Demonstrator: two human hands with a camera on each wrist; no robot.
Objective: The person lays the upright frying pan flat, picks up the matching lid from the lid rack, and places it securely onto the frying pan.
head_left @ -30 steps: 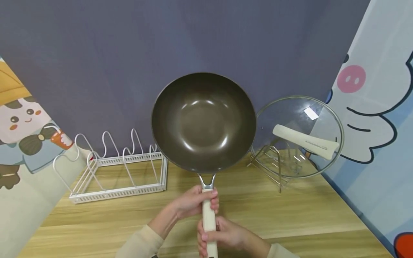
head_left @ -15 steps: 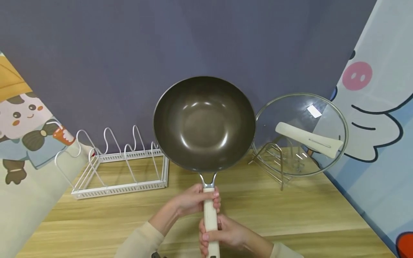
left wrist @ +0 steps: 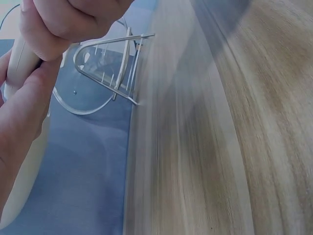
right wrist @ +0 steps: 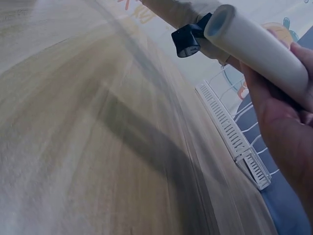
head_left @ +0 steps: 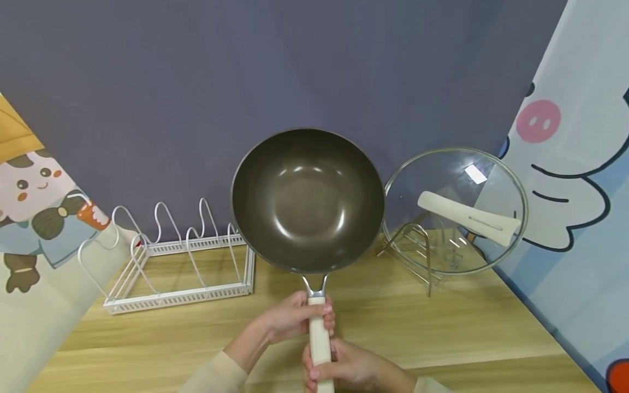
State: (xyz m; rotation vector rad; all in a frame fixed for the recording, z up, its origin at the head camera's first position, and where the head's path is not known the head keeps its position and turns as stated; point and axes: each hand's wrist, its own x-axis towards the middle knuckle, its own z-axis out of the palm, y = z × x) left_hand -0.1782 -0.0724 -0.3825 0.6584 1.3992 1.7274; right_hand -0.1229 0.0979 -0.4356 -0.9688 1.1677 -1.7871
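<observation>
A deep wok-style frying pan (head_left: 308,199) with a dark brown inside is held up over the table, its open side toward the head camera. Its cream handle (head_left: 320,341) points down at the person. High on that handle, just below the metal fork, the left hand (head_left: 295,316) grips with its thumb across the front. Lower down, the right hand (head_left: 346,363) wraps the handle near its end. In the right wrist view the handle's rounded end (right wrist: 254,46) sticks out past the right hand (right wrist: 281,117). The left wrist view shows the left hand's curled fingers (left wrist: 73,22) close up.
On the left of the wooden table (head_left: 275,327) stands a white wire rack (head_left: 179,297) with several upright loops. To the right, a glass lid (head_left: 452,174) with a cream handle leans in a small metal stand (head_left: 427,256). A dark grey panel (head_left: 304,65) rises behind.
Both hands keep the same grip on the frying pan. The pan sits slightly lower in the head view, which has itself shifted a little.
</observation>
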